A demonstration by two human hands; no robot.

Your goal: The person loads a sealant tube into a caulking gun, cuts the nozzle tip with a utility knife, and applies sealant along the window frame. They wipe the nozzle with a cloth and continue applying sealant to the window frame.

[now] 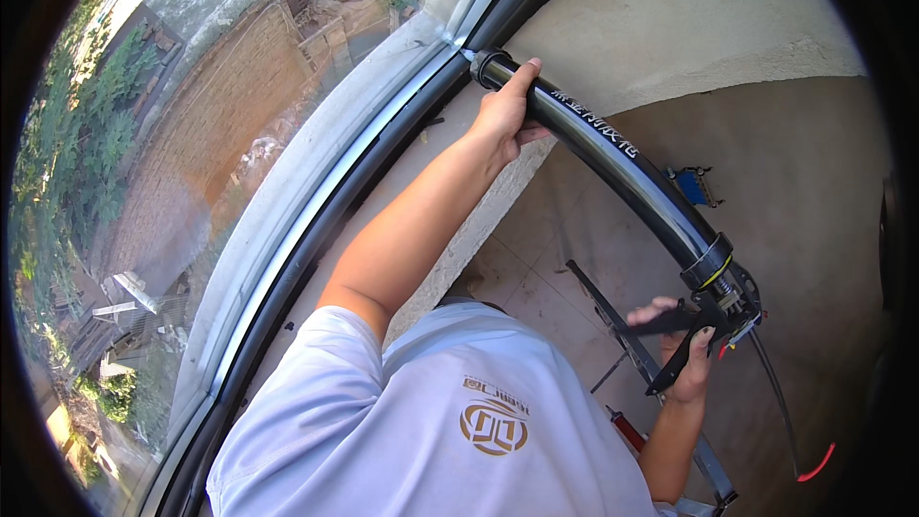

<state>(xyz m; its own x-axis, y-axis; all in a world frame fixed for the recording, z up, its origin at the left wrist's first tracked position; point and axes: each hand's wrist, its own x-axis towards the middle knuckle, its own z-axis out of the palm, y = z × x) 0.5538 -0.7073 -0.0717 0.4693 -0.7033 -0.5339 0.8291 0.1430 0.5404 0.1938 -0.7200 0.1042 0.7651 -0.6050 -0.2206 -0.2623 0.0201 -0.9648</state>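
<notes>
A long black caulking gun (622,168) with pale printing on its barrel runs from the window corner down to the right. My left hand (505,115) wraps round the barrel close to its front collar, thumb on top. At the window frame's corner (458,46), the short pale nozzle tip (469,55) touches or nearly touches the joint. At the other end, my right hand (687,373) is on the handle and trigger (675,359), with fingers partly hidden behind them. A thin rod (777,402) with a red hooked end sticks out from the gun's rear.
The window glass (191,182) fills the left side, edged by a dark gasket (316,263) and a pale sill. Below stand a metal ladder-like frame (704,460) and a small blue object (696,186) on the floor. A plastered wall (708,10) rises at upper right.
</notes>
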